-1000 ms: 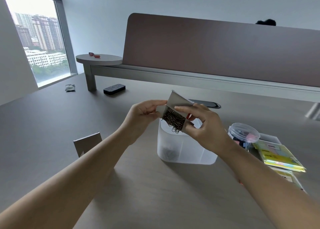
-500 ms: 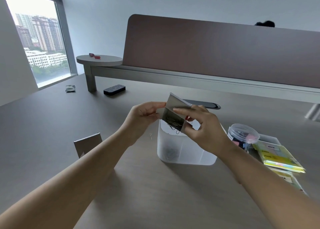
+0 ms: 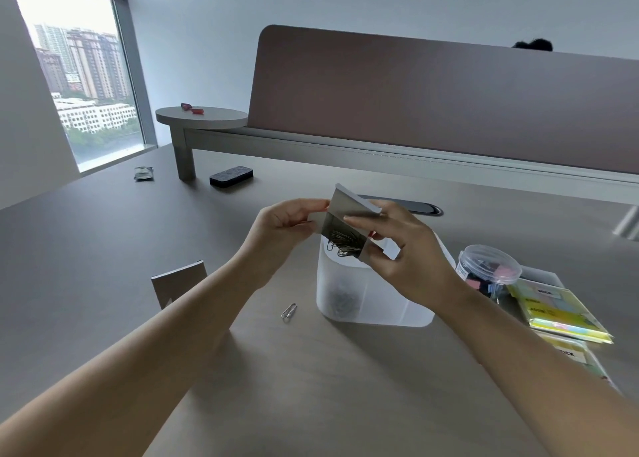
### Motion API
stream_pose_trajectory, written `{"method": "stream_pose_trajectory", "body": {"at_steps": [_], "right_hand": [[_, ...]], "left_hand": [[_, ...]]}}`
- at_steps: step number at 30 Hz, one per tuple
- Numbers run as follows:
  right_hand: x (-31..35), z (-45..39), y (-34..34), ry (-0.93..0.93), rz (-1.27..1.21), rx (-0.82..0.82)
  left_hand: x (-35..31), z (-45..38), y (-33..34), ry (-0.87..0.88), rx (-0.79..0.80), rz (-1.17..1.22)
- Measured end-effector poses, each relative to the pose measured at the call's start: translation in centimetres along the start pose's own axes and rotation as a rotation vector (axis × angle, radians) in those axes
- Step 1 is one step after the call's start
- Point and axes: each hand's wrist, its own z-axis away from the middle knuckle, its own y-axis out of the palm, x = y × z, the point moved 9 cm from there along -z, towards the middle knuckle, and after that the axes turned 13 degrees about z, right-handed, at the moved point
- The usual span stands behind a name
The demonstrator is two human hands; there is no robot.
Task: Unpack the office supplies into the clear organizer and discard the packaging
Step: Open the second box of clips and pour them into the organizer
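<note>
Both hands up over the bin (image 3: 377,304), pinching one small box (image 3: 349,211) between them. Left hand (image 3: 283,225) clamped on the box's left end, fingers shut tight on the flap. Right hand (image 3: 404,252) clamped on the box's right side, thumb below and fingers on top. Box tipped, open mouth down, right above the bin's left part. Clips (image 3: 344,240) bunched in a tangle at the mouth, some hanging out, none falling free that can be seen. A small dark heap already down in the bin's left part.

One loose clip (image 3: 288,310) flat on the desk (image 3: 103,256), just beside the bin on its left. So, a real risk of more spills. Mouth of the box close to the bin's left rim, so a hard shake could fling clips over the edge. Tangled clips could stick, then drop all in one lump and bounce out. Could also stay snagged inside, so the box might get thrown away with clips left in it.

Still to do, most likely: pick up the loose clip, empty the box, toss it.

Flat card piece (image 3: 178,283) standing on the desk to the left, well apart from the bin. Jar (image 3: 489,270) with its lid on and packs of sticky notes (image 3: 556,311) waiting on the right, near the bin. A bump from the right arm could knock the jar over.
</note>
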Motion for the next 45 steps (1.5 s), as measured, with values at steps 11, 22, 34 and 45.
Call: {"method": "stream_pose_trajectory", "body": {"at_steps": [11, 22, 34, 45], "right_hand": [[0.8, 0.0, 0.0, -0.047, 0.034, 0.016], [1.7, 0.0, -0.2, -0.142, 0.15, -0.007], [2.3, 0.2, 0.0, -0.194, 0.226, -0.03], [1.2, -0.8, -0.6, 0.158, -0.343, 0.041]], "left_hand": [[-0.7, 0.7, -0.1, 0.024, -0.007, 0.046], [-0.8, 1.3, -0.7, 0.052, -0.04, 0.035], [-1.0, 1.6, -0.5, 0.046, -0.044, -0.012], [-3.3, 1.9, -0.2, 0.087, -0.059, -0.084]]}}
